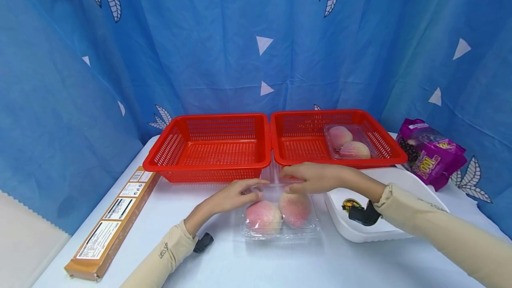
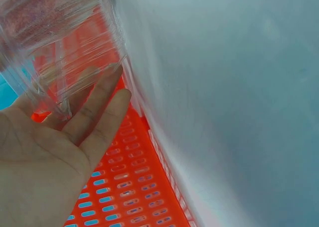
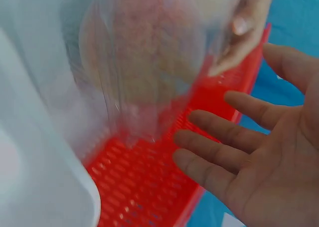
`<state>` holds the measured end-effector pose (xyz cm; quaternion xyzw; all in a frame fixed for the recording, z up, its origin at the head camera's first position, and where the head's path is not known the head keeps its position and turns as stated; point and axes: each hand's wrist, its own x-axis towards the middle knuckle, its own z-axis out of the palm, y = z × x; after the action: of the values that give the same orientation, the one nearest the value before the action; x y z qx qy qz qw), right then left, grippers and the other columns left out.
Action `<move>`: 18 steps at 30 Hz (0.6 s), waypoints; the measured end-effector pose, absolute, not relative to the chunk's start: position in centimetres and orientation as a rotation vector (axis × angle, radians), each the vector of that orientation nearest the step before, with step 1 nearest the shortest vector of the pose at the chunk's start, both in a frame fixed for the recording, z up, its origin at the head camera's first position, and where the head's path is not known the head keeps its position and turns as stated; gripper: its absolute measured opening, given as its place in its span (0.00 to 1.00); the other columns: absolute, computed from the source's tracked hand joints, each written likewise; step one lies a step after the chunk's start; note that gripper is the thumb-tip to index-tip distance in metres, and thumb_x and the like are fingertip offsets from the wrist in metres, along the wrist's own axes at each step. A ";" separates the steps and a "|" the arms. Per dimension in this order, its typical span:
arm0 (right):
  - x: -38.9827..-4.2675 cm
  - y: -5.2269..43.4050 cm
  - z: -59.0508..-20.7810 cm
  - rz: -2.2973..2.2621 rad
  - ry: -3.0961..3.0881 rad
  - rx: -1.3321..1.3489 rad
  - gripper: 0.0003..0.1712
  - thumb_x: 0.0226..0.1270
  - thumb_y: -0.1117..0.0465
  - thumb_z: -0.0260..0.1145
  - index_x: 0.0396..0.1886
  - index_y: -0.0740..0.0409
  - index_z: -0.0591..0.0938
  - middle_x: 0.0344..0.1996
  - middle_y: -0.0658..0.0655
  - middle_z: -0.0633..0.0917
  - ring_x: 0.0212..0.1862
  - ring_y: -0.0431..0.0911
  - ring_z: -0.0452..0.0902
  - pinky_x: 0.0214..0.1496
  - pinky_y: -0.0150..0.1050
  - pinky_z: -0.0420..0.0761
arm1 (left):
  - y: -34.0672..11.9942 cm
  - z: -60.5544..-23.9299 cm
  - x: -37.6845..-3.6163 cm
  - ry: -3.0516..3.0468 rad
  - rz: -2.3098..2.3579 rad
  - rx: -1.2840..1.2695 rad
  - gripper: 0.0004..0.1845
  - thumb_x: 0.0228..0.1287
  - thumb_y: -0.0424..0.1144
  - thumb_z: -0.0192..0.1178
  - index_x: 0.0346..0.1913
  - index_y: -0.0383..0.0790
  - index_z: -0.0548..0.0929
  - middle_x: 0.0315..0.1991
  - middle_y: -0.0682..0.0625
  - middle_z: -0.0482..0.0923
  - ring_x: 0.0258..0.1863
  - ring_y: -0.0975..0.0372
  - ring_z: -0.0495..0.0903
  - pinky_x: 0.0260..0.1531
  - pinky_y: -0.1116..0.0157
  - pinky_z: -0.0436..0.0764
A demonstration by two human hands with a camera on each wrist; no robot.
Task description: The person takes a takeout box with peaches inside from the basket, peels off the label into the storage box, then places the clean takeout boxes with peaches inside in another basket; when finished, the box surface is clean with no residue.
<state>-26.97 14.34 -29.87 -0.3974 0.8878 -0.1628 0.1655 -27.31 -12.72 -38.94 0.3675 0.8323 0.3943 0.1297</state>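
A clear plastic clamshell box [image 1: 280,237] with two pink peaches [image 1: 263,218] sits on the white table in the middle of the head view. At its back left corner is my left hand [image 1: 237,197]; in the left wrist view its fingers [image 2: 99,122] are fairly straight against the plastic, partly seen through it. Over the back right of the box reaches my right hand [image 1: 320,177]. The right wrist view shows its fingers [image 3: 219,152] spread and straight, beside the box, with nothing between them. Whether they touch the plastic cannot be told.
Behind stand two red baskets, the left one [image 1: 224,174] and the right one [image 1: 312,162], which holds another boxed pair of peaches [image 1: 354,149]. A white tray [image 1: 356,234] lies under my right forearm. A purple bag [image 1: 434,159] is far right; a long orange carton [image 1: 116,214] lies left.
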 end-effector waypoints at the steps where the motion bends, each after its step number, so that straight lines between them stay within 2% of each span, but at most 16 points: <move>1: -27.0 14.1 -30.0 -0.455 2.527 -1.137 0.26 0.66 0.47 0.62 0.62 0.48 0.74 0.50 0.45 0.80 0.52 0.42 0.75 0.54 0.41 0.80 | -12.7 -38.9 -27.3 2.418 1.145 1.071 0.24 0.70 0.44 0.53 0.67 0.45 0.71 0.59 0.48 0.77 0.52 0.61 0.78 0.50 0.64 0.77; 6: -27.7 12.9 -30.7 -0.463 2.466 -1.171 0.24 0.67 0.49 0.60 0.61 0.51 0.75 0.47 0.47 0.81 0.48 0.43 0.76 0.51 0.41 0.79 | -12.8 -38.9 -27.3 2.421 1.142 1.081 0.24 0.70 0.45 0.52 0.67 0.48 0.71 0.61 0.50 0.75 0.54 0.60 0.77 0.52 0.62 0.77; 11: -28.7 12.0 -30.9 -0.488 2.416 -1.048 0.22 0.67 0.53 0.59 0.60 0.50 0.76 0.44 0.48 0.81 0.47 0.43 0.75 0.51 0.43 0.78 | -12.9 -39.0 -27.3 2.429 1.146 1.076 0.24 0.70 0.46 0.52 0.67 0.48 0.70 0.62 0.49 0.74 0.54 0.58 0.78 0.52 0.61 0.77; 18: -29.1 11.6 -31.6 -0.398 2.389 -0.944 0.28 0.65 0.51 0.62 0.63 0.53 0.73 0.49 0.52 0.79 0.51 0.47 0.73 0.56 0.50 0.76 | -12.7 -38.9 -27.4 2.416 1.138 1.081 0.25 0.70 0.47 0.52 0.68 0.45 0.70 0.63 0.50 0.74 0.55 0.60 0.77 0.53 0.61 0.77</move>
<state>-29.12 11.57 -31.57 -0.3499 0.8854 -0.1477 0.2680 -27.35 -12.73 -38.88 0.3720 0.8315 0.3916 0.1299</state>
